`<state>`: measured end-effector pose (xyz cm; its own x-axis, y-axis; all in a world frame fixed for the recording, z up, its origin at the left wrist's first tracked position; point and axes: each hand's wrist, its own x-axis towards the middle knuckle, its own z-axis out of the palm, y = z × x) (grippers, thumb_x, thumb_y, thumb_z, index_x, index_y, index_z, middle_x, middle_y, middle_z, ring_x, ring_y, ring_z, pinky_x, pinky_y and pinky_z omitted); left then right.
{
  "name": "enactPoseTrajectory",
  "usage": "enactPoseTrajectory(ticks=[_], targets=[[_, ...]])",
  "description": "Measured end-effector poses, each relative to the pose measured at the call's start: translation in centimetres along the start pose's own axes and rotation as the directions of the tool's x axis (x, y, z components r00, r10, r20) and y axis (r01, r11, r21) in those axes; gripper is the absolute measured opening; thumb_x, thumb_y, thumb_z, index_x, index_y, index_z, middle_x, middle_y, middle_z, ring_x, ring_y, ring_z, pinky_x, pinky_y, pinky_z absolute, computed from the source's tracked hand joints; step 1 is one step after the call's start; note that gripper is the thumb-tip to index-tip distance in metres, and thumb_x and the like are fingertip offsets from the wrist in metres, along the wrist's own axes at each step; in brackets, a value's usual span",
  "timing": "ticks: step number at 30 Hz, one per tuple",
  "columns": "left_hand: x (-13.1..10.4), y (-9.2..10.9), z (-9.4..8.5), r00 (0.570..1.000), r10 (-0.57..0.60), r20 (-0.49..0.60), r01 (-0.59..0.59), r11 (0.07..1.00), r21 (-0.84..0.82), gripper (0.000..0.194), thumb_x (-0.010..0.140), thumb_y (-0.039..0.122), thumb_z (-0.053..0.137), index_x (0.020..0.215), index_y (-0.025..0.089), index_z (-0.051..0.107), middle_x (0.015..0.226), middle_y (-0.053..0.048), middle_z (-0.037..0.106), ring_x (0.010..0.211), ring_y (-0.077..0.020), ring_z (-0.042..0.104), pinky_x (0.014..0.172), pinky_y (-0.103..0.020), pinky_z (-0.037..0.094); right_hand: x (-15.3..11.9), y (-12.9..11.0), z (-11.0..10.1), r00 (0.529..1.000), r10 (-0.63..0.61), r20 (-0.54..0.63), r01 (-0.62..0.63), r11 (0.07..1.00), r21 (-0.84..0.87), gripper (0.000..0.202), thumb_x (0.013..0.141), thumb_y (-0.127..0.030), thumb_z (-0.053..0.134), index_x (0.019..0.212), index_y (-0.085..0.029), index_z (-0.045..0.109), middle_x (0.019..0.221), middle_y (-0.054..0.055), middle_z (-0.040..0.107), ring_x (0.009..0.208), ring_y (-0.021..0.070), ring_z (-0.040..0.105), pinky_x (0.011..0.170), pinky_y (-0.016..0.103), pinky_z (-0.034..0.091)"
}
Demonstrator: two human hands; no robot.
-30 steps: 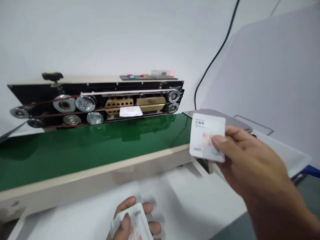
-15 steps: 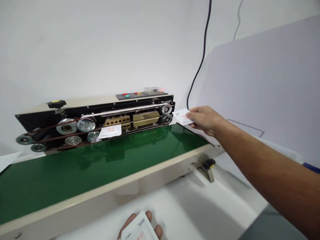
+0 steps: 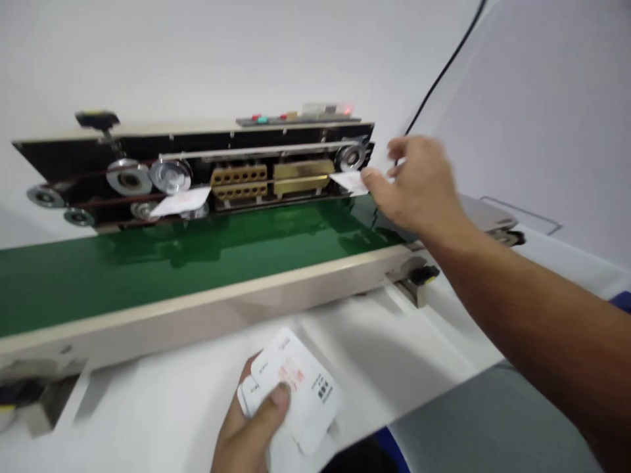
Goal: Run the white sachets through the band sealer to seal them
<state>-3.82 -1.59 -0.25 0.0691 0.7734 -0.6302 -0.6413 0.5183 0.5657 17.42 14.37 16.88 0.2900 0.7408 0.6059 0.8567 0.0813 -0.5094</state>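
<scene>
- One white packet point(image 3: 182, 201) jutted from the machine point(image 3: 207, 141) beside the metal wheels point(image 3: 170, 177), to the left of the brass blocks point(image 3: 239, 182), so it looked well along the row.
- A second packet point(image 3: 349, 182) sat at the right end, by the right-hand pulley point(image 3: 351, 157), and seemed only just at the start of that row.
- Several more remained in a fanned stack point(image 3: 310, 387); how many could not be counted.
- The left hand point(image 3: 249, 430) gripped that stack, thumb pressed on the printed top face, above the white tabletop point(image 3: 158, 407) and in front of the green belt point(image 3: 236, 253).
- The right hand point(image 3: 419, 187) was loosely spread, fingers lifted away from the thumb. The second packet lay just left of its thumb tip; blur hid whether they touched.
- The first packet was well apart from both hands.
</scene>
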Motion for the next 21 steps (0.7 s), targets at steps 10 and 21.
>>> enactPoseTrajectory(ticks=[10, 21], targets=[[-1.2, 1.2, 0.7, 0.953, 0.105, 0.286, -0.07, 0.989, -0.13, 0.026, 0.089, 0.021, 0.07, 0.114, 0.023, 0.065, 0.091, -0.003, 0.077, 0.086, -0.0187, 0.073, 0.087, -0.035, 0.056, -19.3, 0.9, 1.0, 0.724, -0.27, 0.635, -0.028, 0.908, 0.418, 0.035, 0.09, -0.04, 0.068, 0.118, -0.023, 0.056, 0.101, 0.006, 0.062, 0.079, 0.0185, 0.061, 0.067, 0.032, 0.053], [-1.1, 1.2, 0.7, 0.979, 0.092, 0.182, -0.086, 0.996, -0.038, 0.024, 0.086, 0.03, 0.074, 0.107, 0.024, 0.066, 0.07, -0.001, 0.073, 0.069, -0.0174, 0.071, 0.069, -0.029, 0.054, -18.0, 2.2, 0.5, 0.428, -0.105, 0.898, -0.601, 0.708, 0.37, 0.024, 0.089, -0.044, 0.072, 0.086, -0.021, 0.066, 0.072, -0.002, 0.062, 0.06, 0.0096, 0.053, 0.052, 0.019, 0.044]])
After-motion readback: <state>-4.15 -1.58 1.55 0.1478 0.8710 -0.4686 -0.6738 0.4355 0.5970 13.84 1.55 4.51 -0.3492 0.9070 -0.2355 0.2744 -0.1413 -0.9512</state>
